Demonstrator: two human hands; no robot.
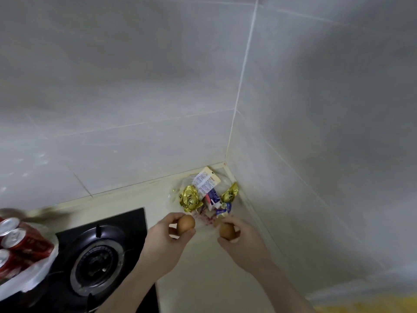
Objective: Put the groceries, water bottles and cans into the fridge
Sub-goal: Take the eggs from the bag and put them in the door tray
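2 eggs, 1 in left hand [168, 236], 1 in right hand [240, 241], 3 cans [13, 239]

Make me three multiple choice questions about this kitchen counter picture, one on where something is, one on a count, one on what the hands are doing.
1. Where do the gold-wrapped packets lie?
A. In the counter corner by the tiled walls
B. On the gas burner
C. Among the cans

2. How many eggs are held?
A. One
B. Two
C. Four

3. What is the state of the hands?
A. Both flat on the counter
B. Only one holds something
C. Each grips an egg

Answers:
1 A: they sit beside a white carton in the corner.
2 B: a left egg and a right egg.
3 C: left hand and right hand each curl round one egg.
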